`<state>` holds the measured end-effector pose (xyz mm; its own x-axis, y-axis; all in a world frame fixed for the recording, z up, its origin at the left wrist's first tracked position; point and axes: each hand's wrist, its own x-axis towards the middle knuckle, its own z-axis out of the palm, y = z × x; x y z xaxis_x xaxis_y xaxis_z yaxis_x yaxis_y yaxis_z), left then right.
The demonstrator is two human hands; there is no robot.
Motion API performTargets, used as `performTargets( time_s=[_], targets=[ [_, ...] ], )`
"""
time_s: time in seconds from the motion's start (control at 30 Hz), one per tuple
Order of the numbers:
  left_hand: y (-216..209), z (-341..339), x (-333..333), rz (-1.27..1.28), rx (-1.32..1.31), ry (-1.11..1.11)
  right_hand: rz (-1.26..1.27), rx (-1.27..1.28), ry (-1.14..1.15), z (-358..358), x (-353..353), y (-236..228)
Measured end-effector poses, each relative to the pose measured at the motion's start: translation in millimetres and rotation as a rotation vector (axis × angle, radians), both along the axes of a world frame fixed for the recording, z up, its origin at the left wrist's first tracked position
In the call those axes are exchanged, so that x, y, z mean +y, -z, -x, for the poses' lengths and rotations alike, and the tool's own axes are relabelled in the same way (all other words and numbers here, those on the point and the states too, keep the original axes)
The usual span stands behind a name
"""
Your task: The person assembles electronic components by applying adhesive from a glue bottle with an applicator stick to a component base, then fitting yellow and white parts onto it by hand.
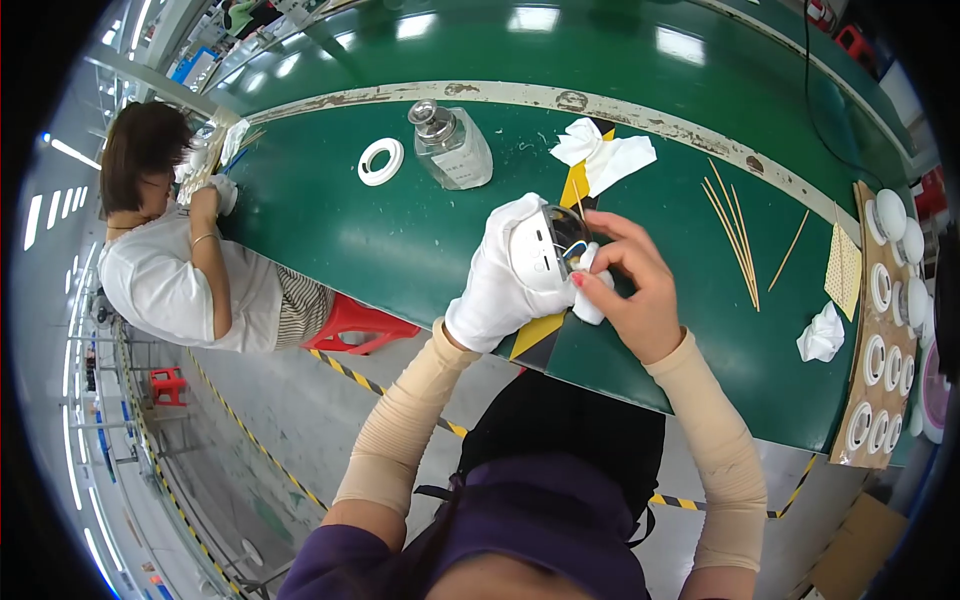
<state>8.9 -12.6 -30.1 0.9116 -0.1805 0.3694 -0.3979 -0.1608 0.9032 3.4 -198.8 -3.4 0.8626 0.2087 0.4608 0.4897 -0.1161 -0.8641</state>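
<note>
My left hand, in a white glove, is closed around a white rounded device housing. The housing has small slots, a dark glossy face and thin wires showing at its open side. My bare right hand pinches a white cloth against that open side, its fingertips close to the wires. A thin wooden stick pokes up just beyond the housing; whether a hand holds it I cannot tell. Both hands are above the green table, near its front edge.
Beyond my hands stand a clear glass bottle and a white ring. Crumpled white cloths and thin sticks lie to the right, before a cardboard sheet holding white round parts. A co-worker sits at left.
</note>
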Motion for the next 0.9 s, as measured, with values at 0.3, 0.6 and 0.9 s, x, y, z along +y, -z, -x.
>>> performTargets(
  time_s=[0.3, 0.6, 0.9],
  targets=[
    [-4, 0, 1, 0.058, 0.035, 0.016, 0.296, -0.539, 0.047, -1, -3, -4],
    [-3, 0, 3, -0.050, -0.025, -0.006, 0.388, -0.561, 0.018, 0, -8, -1],
    [-3, 1, 1, 0.006, -0.013, 0.006, 0.396, -0.618, 0.007, 4, -8, -2]
  ],
)
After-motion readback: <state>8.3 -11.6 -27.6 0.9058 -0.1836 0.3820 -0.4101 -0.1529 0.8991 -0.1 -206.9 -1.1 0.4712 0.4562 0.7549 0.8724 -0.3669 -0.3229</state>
